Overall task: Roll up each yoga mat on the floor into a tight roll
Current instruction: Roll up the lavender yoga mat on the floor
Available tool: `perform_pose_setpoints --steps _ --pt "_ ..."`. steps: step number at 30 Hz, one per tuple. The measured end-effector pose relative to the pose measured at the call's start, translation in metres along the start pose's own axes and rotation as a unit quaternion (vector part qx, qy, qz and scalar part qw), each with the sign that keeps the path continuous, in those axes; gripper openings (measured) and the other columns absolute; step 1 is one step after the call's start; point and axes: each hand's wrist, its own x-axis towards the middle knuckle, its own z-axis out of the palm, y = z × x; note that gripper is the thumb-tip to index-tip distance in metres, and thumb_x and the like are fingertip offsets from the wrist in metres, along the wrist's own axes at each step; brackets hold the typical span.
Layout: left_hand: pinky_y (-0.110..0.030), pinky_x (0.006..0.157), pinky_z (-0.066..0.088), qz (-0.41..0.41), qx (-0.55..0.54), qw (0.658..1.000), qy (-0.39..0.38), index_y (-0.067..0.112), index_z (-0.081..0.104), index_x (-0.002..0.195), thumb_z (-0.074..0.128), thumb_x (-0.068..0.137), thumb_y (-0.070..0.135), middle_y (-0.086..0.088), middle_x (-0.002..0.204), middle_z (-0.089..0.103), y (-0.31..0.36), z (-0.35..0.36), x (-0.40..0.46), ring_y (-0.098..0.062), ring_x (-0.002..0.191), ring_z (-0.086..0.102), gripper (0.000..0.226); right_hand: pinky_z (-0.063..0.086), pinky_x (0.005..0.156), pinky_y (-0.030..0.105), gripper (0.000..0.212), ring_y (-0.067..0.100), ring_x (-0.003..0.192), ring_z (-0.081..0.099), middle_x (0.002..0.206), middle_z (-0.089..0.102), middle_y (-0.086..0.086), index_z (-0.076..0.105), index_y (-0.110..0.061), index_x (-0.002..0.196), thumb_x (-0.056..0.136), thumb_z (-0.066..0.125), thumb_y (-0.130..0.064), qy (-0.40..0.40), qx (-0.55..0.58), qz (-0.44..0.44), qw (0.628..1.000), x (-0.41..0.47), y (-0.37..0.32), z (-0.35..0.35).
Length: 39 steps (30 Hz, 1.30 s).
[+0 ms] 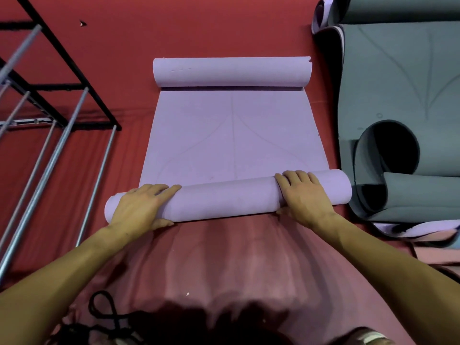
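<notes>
A lilac yoga mat [234,135] lies partly unrolled in the middle of a red floor covering [211,26], its near end wound into a roll [227,199] and its far end curled into a second roll [231,72]. The flat stretch between the two rolls shows faint curved guide lines.

The person's left hand [140,206] lies over the left part of the near roll, fingers laid close together across its top and thumb down at the near side against the floor covering. The right hand [302,195] lies over the right part of the same roll, fingers curved over its crest and thumb tucked under the near edge. Both forearms reach in from the bottom edge of the floor covering.

Along the right edge, grey-green mats [398,95] lie loosely heaped, one curled into an open tube [388,150] whose end sits just beside the right end of the near roll. Lilac undersides show at their edges.

At the left edge stands a rack of black frame and metal bars [49,115], apart from the lilac mat. A black cord [104,310] loops on the floor covering near the bottom edge, beside the left forearm.
</notes>
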Motion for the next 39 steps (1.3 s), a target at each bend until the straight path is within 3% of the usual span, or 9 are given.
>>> perform_pose_setpoints --steps 3,9,12,15,19,23,30,36,39 --pt "-0.031 0.057 0.04 0.003 0.006 0.999 -0.037 0.05 0.039 0.151 0.078 0.069 0.073 0.018 0.132 0.059 0.0 -0.012 0.001 -0.016 0.118 0.06 0.094 0.045 0.101 0.051 0.096 0.035 0.113 0.057 0.13 0.06 0.009 0.051 -0.011 0.141 0.064 0.089 -0.053 -0.007 0.0 -0.003 1.0 -0.003 0.0 0.0" --pt "-0.031 0.063 0.044 0.019 -0.017 0.995 -0.096 0.061 0.035 0.144 0.06 0.059 0.086 0.025 0.122 0.06 0.01 -0.023 -0.018 -0.008 0.114 0.06 0.092 0.047 0.097 0.044 0.08 0.03 0.108 0.059 0.121 0.063 0.003 0.053 -0.017 0.128 0.066 0.083 -0.058 -0.039 0.021 -0.01 0.999 -0.028 0.0 -0.004" --pt "-0.03 0.066 0.047 0.02 -0.03 0.992 -0.123 0.066 0.035 0.141 0.062 0.059 0.086 0.026 0.118 0.062 0.017 -0.027 -0.028 -0.006 0.112 0.061 0.089 0.048 0.096 0.043 0.074 0.029 0.109 0.061 0.122 0.064 0.001 0.053 -0.019 0.127 0.069 0.081 -0.054 -0.065 0.026 -0.007 0.997 -0.042 -0.002 -0.01" --pt "-0.019 0.069 0.036 0.041 -0.01 0.988 -0.147 0.071 0.029 0.137 0.068 0.061 0.081 0.03 0.117 0.058 0.022 -0.03 -0.034 0.003 0.115 0.058 0.087 0.05 0.091 0.042 0.075 0.03 0.107 0.062 0.121 0.064 0.002 0.053 -0.018 0.126 0.066 0.084 -0.052 -0.096 0.031 -0.006 0.995 -0.053 -0.007 -0.013" --pt "-0.029 0.07 0.048 0.03 -0.039 0.988 -0.145 0.073 0.028 0.138 0.057 0.06 0.086 0.03 0.114 0.06 0.021 -0.024 -0.041 0.001 0.111 0.059 0.084 0.05 0.079 0.038 0.063 0.031 0.097 0.055 0.123 0.055 0.006 0.059 -0.02 0.123 0.067 0.081 -0.041 -0.103 0.026 0.016 0.994 -0.064 -0.013 -0.014" --pt "-0.031 0.07 0.044 0.03 -0.035 0.988 -0.149 0.07 0.021 0.145 0.055 0.063 0.087 0.029 0.126 0.055 0.019 -0.021 -0.039 0.0 0.118 0.054 0.09 0.041 0.06 0.033 0.08 0.029 0.09 0.052 0.117 0.055 0.004 0.059 -0.025 0.133 0.065 0.088 -0.053 -0.106 0.023 0.008 0.994 -0.063 -0.008 -0.017" --pt "-0.029 0.075 0.04 0.033 -0.065 0.985 -0.159 0.066 0.018 0.152 0.069 0.072 0.075 0.028 0.141 0.037 0.019 -0.02 -0.036 -0.002 0.129 0.045 0.096 0.051 0.069 0.037 0.079 0.025 0.1 0.054 0.121 0.054 -0.001 0.044 -0.023 0.138 0.076 0.084 -0.052 -0.117 0.062 0.021 0.991 -0.051 -0.012 -0.029" --pt "-0.03 0.088 0.046 0.042 -0.084 0.991 -0.099 0.055 0.029 0.154 0.075 0.072 0.065 0.028 0.13 0.04 0.019 -0.019 -0.039 -0.005 0.116 0.048 0.094 0.05 0.093 0.037 0.072 0.027 0.122 0.047 0.139 0.051 0.0 0.047 -0.031 0.146 0.084 0.076 -0.054 -0.108 0.1 0.031 0.989 -0.048 -0.005 -0.028" --pt "-0.029 0.087 0.041 0.037 -0.082 0.993 -0.079 0.052 0.034 0.152 0.071 0.074 0.069 0.027 0.128 0.042 0.023 -0.017 -0.038 -0.007 0.113 0.05 0.088 0.049 0.087 0.036 0.071 0.027 0.118 0.044 0.134 0.047 0.003 0.047 -0.033 0.147 0.086 0.073 -0.058 -0.095 0.07 0.031 0.993 -0.048 -0.006 -0.027"
